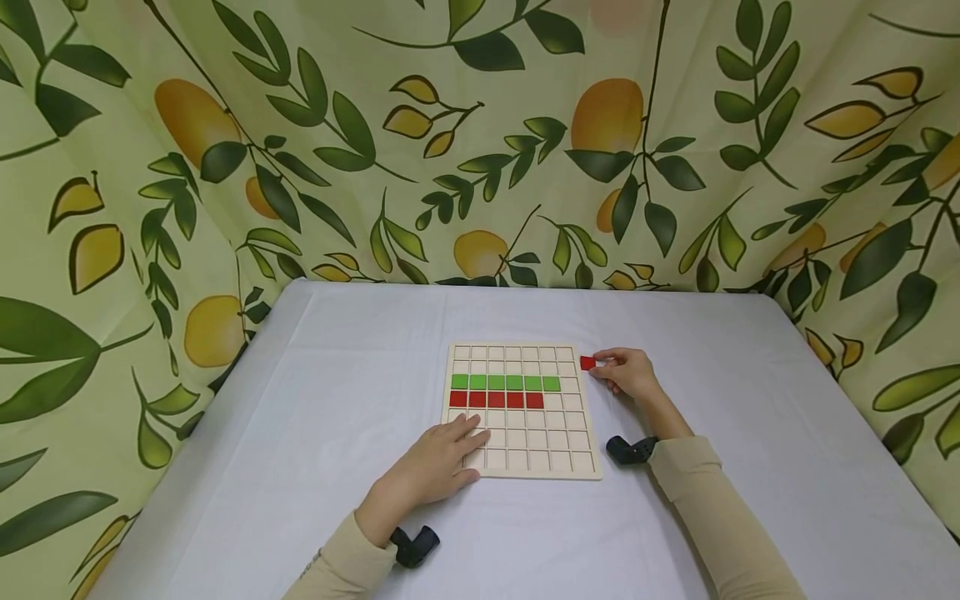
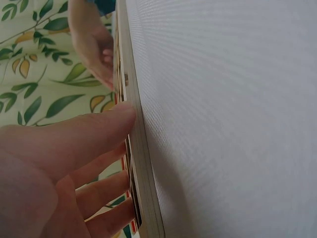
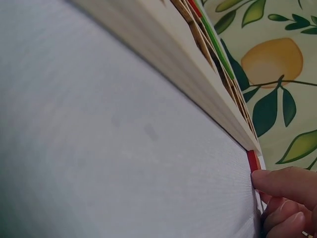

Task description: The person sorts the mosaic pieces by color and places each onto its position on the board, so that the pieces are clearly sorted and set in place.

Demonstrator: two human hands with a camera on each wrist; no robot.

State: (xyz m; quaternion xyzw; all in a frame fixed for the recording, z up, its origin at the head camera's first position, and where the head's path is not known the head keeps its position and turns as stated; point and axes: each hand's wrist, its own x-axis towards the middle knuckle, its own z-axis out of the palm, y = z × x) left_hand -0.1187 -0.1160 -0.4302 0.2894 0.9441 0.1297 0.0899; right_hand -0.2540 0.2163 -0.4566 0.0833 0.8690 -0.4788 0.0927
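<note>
A pale wooden grid board [image 1: 517, 440] lies on the table, with a row of green square tiles [image 1: 515, 382] and, just below it, a row of red square tiles [image 1: 497, 400]. My left hand [image 1: 423, 467] rests on the board's near left corner, fingers spread over the cells. In the left wrist view its thumb [image 2: 99, 136] touches the board's side edge [image 2: 141, 163]. Just off the board's right side, my right hand [image 1: 628, 372] pinches a loose red tile [image 1: 587, 363] between thumb and fingers. That red tile [image 3: 253, 161] shows close to the board's corner in the right wrist view.
A white cloth [image 1: 337, 375] covers the table around the board. Behind and at both sides hangs a curtain [image 1: 480, 167] printed with leaves and orange fruit. A black wrist device [image 1: 630, 450] sits at the right wrist, another black device [image 1: 415, 547] at the left.
</note>
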